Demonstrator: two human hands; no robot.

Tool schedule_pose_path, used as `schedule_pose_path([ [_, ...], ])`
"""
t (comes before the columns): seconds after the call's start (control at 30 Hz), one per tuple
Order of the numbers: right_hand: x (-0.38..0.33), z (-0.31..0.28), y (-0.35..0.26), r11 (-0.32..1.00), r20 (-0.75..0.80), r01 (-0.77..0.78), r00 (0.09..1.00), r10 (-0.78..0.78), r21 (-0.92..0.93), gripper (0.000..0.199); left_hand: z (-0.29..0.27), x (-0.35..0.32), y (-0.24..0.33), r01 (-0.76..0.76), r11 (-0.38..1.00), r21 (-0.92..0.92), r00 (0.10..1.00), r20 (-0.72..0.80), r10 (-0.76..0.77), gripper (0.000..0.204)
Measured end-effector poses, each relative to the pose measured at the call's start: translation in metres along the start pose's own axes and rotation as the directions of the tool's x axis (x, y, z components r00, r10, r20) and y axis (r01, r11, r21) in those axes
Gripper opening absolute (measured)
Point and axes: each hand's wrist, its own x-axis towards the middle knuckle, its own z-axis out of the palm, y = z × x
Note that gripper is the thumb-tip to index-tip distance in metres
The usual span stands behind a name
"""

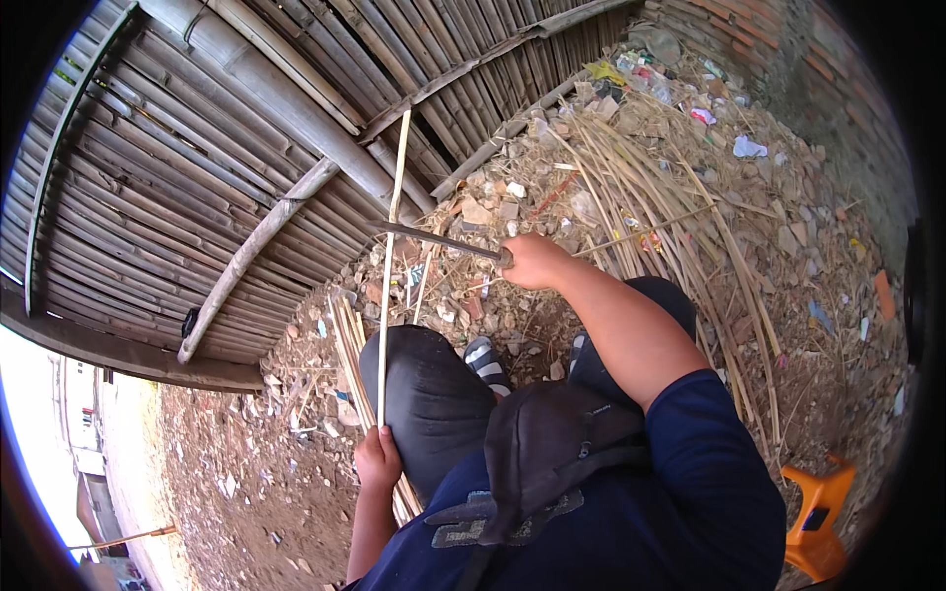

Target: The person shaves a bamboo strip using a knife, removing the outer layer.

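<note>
My left hand (377,457) is closed around the lower end of a long, pale bamboo strip (385,330), beside my left knee. The strip rises almost upright in the picture, with a slight bend near its upper part. In my right hand (537,261), fingers wrapped round the handle, is a long-bladed knife (443,239). Its dark, narrow blade points left and crosses the strip at the bend; whether the edge cuts into it I cannot tell. A bundle of similar strips (351,347) lies beside and partly behind my left leg.
A bamboo-slat wall (246,207) with thick poles stands close on the left and ahead. More long strips (680,236) lie on the rubble-strewn ground at right. A brick wall (838,128) bounds the far right. An orange plastic stool (816,522) sits at lower right.
</note>
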Motion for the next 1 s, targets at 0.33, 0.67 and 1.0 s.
schedule_pose_path([
  [0.33,0.001,0.000,0.003,1.000,0.019,0.024,1.000,-0.024,-0.008,0.033,-0.001,0.001,0.006,-0.012,1.000,-0.002,1.000,-0.010,0.012,0.041],
  [0.67,0.001,0.005,0.002,0.999,-0.008,0.035,0.999,-0.035,0.023,0.035,0.004,0.000,-0.004,-0.019,0.999,-0.046,0.999,-0.030,0.018,0.042],
  [1.0,0.002,0.006,0.002,0.999,0.011,0.028,1.000,-0.029,0.044,0.034,0.005,0.000,-0.003,0.011,0.996,-0.087,0.999,-0.029,-0.014,0.042],
])
